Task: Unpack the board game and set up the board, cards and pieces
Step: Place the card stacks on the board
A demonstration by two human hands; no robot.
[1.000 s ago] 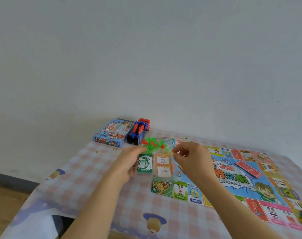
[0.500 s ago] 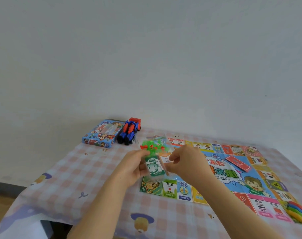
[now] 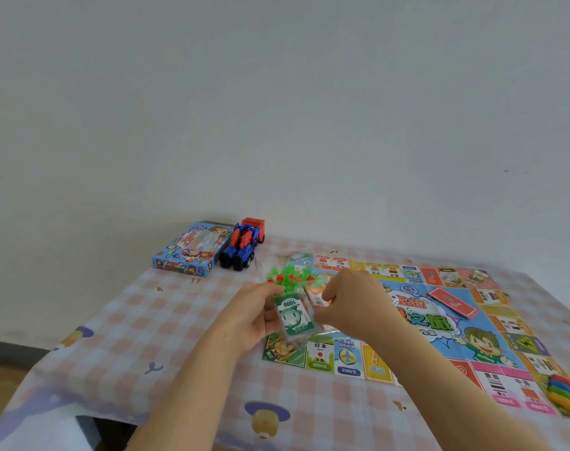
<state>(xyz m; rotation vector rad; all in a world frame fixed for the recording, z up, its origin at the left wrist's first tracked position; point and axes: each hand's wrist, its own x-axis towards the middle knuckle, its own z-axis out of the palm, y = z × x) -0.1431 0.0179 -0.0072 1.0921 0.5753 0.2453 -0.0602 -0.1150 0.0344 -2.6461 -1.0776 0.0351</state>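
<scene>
Left hand (image 3: 253, 315), right hand (image 3: 353, 304) bare; forearms (both) likewise.

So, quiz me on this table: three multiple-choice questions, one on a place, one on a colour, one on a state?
1. The toy truck stands where? A) on the floor B) beside the game box C) on a chair
2. The card pack lying on the board is? A) red B) black C) white
3. The clear bag of pieces is? A) lying flat B) being held C) inside the box
Answers: 1 B, they stand side by side; 2 A, its back is red; 3 B, left hand and right hand pinch it.
</scene>
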